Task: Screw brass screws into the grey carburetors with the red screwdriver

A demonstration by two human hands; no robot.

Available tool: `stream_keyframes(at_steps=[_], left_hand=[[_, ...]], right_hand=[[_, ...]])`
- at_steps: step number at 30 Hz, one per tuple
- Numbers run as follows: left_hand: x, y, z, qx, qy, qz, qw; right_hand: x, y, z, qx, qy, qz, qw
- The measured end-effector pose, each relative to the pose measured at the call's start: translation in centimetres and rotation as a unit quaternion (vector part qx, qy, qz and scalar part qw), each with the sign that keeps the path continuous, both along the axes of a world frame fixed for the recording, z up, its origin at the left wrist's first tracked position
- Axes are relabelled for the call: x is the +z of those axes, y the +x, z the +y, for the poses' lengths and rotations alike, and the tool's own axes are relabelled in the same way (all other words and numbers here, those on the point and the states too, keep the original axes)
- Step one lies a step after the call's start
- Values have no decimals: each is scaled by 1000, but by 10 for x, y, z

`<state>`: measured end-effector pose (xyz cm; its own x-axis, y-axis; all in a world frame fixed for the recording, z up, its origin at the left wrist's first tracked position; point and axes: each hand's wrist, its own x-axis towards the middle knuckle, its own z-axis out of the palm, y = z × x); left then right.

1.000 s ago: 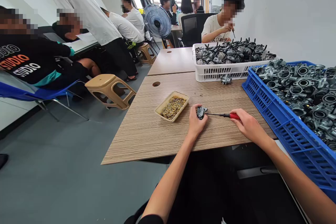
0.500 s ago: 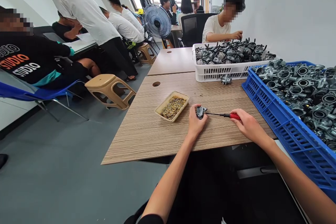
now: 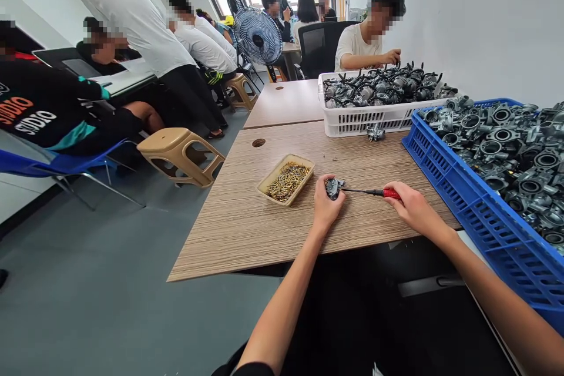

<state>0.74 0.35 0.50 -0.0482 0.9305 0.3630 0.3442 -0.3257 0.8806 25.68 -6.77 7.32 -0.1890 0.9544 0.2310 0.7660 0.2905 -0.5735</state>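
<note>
Metal part (image 3: 333,188) rests in the grip of a worker's left hand (image 3: 326,209), fingers and thumb clamped around it over a wood-grain table (image 3: 247,223). Set apart from it, the right hand (image 3: 413,209) is closed on the red handle of a screwdriver (image 3: 390,193), whose thin shaft points left to the part; whether the tip is seated cannot be made out. Just left of the left hand stands a tray (image 3: 302,188) of brass bits (image 3: 286,183). At right, a blue crate (image 3: 462,197) is heaped with metal castings (image 3: 502,135). Farther back, a white crate (image 3: 352,124) brims with dark-tubed pieces (image 3: 383,89), and a loose casting (image 3: 375,133) lies beside its near wall. Behind that crate, a co-worker (image 3: 351,47) in a pale shirt bends over the pile. Off the table's left side are a tan stool (image 3: 164,140) and a fan (image 3: 258,40).
</note>
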Motion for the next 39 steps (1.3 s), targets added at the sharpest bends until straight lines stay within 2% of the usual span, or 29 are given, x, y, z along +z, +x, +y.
stream_keyframes(at_steps=[14,22,26,35,39], left_hand=[[0,1,-1,-18,41,29,999],[-1,0,-1,-21,33,30,999],[0,0,0,-26,39,29,998],[0,0,0,-20,44,23,999],[-1,0,1,-6,36,23,999]], right_hand=[[11,0,-3,24,0,-13,1000],[22,-1,-13,32,-53,-24,998],[26,3,-12,42,-76,10,996],[6,2,-2,-28,-50,51,997],[-1,0,-5,-24,-84,83,993]])
